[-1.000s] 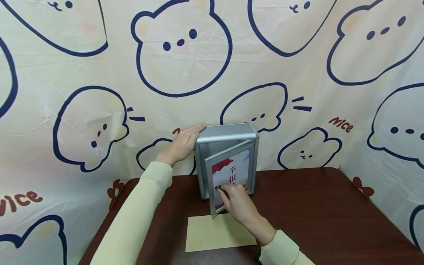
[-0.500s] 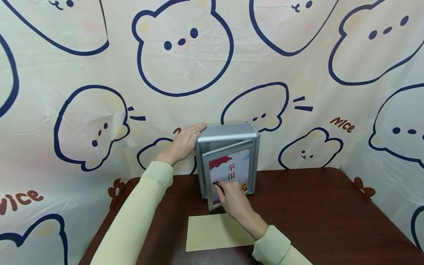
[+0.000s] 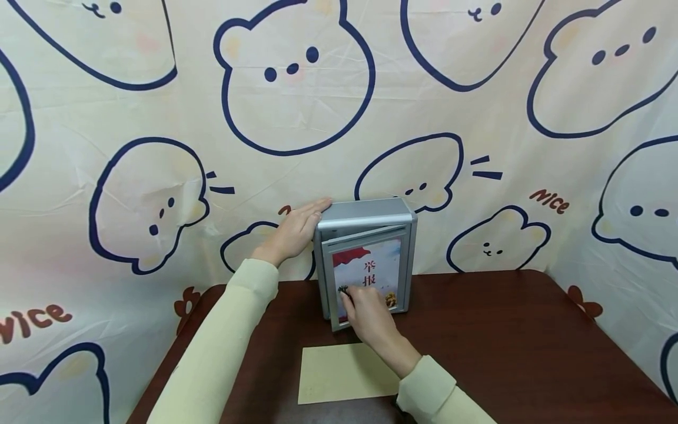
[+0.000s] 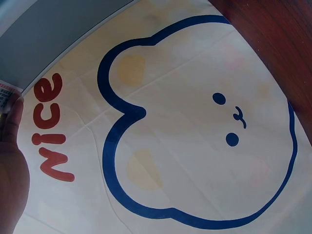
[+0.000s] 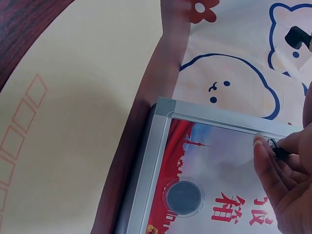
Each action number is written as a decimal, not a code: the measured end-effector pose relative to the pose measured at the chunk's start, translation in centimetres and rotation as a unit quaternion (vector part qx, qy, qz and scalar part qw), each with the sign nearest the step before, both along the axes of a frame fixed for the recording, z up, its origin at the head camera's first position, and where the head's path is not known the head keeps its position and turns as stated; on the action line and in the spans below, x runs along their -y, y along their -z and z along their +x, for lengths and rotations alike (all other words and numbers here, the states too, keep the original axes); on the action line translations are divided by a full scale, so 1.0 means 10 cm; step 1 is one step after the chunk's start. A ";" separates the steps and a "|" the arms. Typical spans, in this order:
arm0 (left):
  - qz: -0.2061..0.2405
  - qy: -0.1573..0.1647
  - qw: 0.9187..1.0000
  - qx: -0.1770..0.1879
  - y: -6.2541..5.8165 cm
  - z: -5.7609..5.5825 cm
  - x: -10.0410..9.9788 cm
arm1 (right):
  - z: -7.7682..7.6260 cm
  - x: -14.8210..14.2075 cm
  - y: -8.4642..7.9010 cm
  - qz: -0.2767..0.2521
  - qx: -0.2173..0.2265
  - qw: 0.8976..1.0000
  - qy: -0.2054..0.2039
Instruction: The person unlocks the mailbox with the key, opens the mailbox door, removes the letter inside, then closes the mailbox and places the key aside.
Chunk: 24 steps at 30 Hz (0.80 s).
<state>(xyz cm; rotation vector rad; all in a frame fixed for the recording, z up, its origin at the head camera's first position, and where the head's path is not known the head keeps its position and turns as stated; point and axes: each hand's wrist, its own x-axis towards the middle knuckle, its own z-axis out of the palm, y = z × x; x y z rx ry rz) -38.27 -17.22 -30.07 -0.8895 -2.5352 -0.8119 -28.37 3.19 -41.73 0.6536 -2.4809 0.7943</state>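
Observation:
A silver-grey metal box stands upright on the table. Its framed front door, with a printed panel bearing red characters, hangs slightly ajar at the left edge. My left hand rests on the box's upper left side with extended fingers; the left wrist view catches part of that hand against the grey side. My right hand is at the door's left part, where its thumb and fingers pinch a small black-headed key with a metal ring. The key's shaft is hidden.
A pale yellow envelope with red printed squares lies flat in front of the box. The dark red-brown table extends to the right. Close behind the box hangs a cartoon-printed cloth. A round dark disc shows on the door panel.
The door has swung inward toward the box, its gap at the left narrowing. My right hand has moved with it, slightly forward and left. The left hand stays on the box.

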 end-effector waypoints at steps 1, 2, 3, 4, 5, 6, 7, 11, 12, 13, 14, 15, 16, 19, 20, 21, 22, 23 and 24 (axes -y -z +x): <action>0.000 0.002 1.000 -0.003 0.00 0.00 0.00 | -0.01 0.00 0.01 0.001 -0.003 1.000 0.001; 0.001 0.003 1.000 -0.006 0.00 0.00 0.00 | -0.02 0.01 0.01 0.001 -0.006 1.000 0.003; 0.001 0.005 1.000 -0.009 0.00 0.00 0.00 | -0.03 0.02 0.01 0.002 -0.010 1.000 0.004; 0.001 0.007 1.000 -0.012 0.00 -0.01 0.00 | -0.04 0.02 0.02 0.001 -0.013 1.000 0.005; 0.001 0.008 1.000 -0.014 0.00 -0.01 0.00 | -0.05 0.03 0.02 0.001 -0.015 1.000 0.006; 0.001 0.008 1.000 -0.016 0.00 -0.01 -0.01 | -0.05 0.03 0.02 0.000 -0.016 1.000 0.007; 0.002 0.008 1.000 -0.016 0.00 -0.01 -0.01 | -0.06 0.04 0.02 0.001 -0.017 1.000 0.008; 0.003 0.008 1.000 -0.015 0.01 -0.02 -0.01 | -0.07 0.05 0.01 0.002 -0.016 1.000 0.011; 0.003 0.008 1.000 -0.015 0.01 -0.02 -0.01 | -0.07 0.06 0.01 0.002 -0.015 1.000 0.012; 0.003 0.008 1.000 -0.015 0.02 -0.03 -0.01 | -0.08 0.06 0.01 0.003 -0.013 1.000 0.012; 0.003 0.008 1.000 -0.015 0.02 -0.03 -0.01 | -0.08 0.06 0.01 0.004 -0.011 1.000 0.013; 0.003 0.008 1.000 -0.014 0.02 -0.03 -0.01 | -0.08 0.07 0.01 0.004 -0.009 1.000 0.014; 0.003 0.008 1.000 -0.014 0.03 -0.03 -0.01 | -0.09 0.07 0.01 0.005 -0.007 1.000 0.014; 0.005 0.008 1.000 -0.014 0.03 -0.03 -0.01 | -0.10 0.09 0.01 0.006 -0.004 1.000 0.018; 0.006 0.007 1.000 -0.014 0.02 -0.03 -0.01 | -0.10 0.10 0.00 0.006 -0.003 1.000 0.019; 0.008 0.007 1.000 -0.014 0.02 -0.02 -0.01 | -0.11 0.11 0.00 0.006 -0.004 1.000 0.020; 0.009 0.006 1.000 -0.014 0.02 -0.02 -0.01 | -0.12 0.12 0.00 0.006 -0.005 1.000 0.021; 0.010 0.006 1.000 -0.014 0.02 -0.02 -0.01 | -0.13 0.12 0.00 0.007 -0.007 1.000 0.022; 0.010 0.005 1.000 -0.014 0.02 -0.02 -0.01 | -0.14 0.13 0.00 0.008 -0.009 1.000 0.024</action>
